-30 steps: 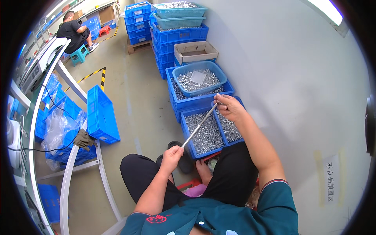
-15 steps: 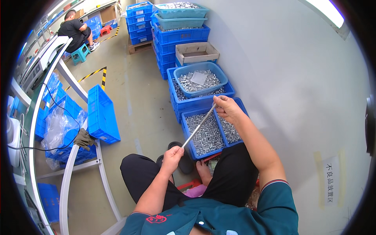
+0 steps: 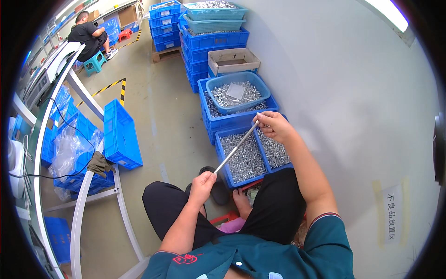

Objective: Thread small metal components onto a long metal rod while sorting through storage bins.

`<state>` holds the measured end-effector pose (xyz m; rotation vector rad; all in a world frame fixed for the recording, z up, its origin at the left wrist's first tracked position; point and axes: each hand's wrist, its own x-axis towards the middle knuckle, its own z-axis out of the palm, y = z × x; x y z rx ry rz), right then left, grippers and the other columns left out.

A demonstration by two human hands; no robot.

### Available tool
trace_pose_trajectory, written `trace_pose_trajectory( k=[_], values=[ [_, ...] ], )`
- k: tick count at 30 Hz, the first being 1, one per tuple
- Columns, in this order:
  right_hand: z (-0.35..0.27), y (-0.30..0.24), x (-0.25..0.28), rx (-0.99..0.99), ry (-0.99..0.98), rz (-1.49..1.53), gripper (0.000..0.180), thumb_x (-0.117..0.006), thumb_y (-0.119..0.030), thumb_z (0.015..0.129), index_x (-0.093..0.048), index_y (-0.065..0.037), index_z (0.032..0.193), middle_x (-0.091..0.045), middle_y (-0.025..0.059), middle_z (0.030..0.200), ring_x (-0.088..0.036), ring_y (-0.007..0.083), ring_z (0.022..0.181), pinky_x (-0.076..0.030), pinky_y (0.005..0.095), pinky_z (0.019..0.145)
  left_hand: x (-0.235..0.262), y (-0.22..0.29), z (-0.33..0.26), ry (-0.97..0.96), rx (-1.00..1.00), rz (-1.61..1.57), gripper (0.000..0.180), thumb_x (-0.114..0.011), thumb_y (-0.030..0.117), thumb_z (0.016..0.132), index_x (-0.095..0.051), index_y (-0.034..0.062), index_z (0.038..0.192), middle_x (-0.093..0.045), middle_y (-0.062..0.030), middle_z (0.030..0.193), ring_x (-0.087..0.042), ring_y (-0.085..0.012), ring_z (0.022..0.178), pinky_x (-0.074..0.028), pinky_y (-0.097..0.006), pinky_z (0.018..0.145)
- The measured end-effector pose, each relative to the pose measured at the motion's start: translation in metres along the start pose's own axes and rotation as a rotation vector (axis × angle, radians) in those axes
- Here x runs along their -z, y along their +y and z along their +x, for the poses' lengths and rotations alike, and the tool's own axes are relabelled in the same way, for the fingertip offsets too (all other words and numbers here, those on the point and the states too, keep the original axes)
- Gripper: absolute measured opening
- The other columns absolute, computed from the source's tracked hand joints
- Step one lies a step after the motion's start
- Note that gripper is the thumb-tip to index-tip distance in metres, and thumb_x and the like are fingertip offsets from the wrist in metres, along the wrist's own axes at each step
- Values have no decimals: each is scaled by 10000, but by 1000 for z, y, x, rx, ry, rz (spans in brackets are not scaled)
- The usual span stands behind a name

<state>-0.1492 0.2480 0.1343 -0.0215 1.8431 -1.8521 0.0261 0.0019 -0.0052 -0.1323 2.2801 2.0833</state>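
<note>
A thin, straight metal rod [image 3: 236, 149] slants between my two hands. My left hand [image 3: 201, 187] is closed around its lower end, above my left knee. At the upper end my right hand [image 3: 275, 126] pinches the rod with thumb and forefinger; whether a small part is also between those fingers is too small to tell. Beneath the rod stands a blue bin [image 3: 215, 149] split into two compartments. Both hold many small silvery metal parts [image 3: 245, 163], apart from my hands.
Beyond the bin, a light blue basin [image 3: 210, 88] of metal parts sits on a blue crate [image 3: 203, 111]. More stacked crates [image 3: 191, 60] line the wall. At left are a white-framed bench [image 3: 79, 218] and an upright blue crate [image 3: 121, 132]. A person [image 3: 86, 35] sits far left.
My right hand has shifted slightly right with the rod's upper end. My left hand has moved a little up and left. Both still hold the rod.
</note>
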Motion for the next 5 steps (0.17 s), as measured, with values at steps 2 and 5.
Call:
trace_pose_trajectory(
  k=[2, 5],
  values=[
    [-2, 0, 3, 6, -154, 194, 156, -591, -143, 851, -581, 5, 898, -453, -20, 650, -335, 16, 453, -244, 149, 361, -1, -4, 3, -21, -56, -114, 215, -542, 175, 884, -555, 37, 720, -439, 66, 626, -379, -38, 584, -314, -207, 515],
    [5, 8, -1, -40, -129, 97, 176, -556, -111, 869, -587, 17, 986, -510, 8, 686, -354, 10, 449, -251, 133, 356, -5, -2, 4, -12, -25, -159, 237, -557, 211, 878, -563, 46, 709, -419, 32, 574, -377, -29, 577, -325, -215, 513]
  ],
)
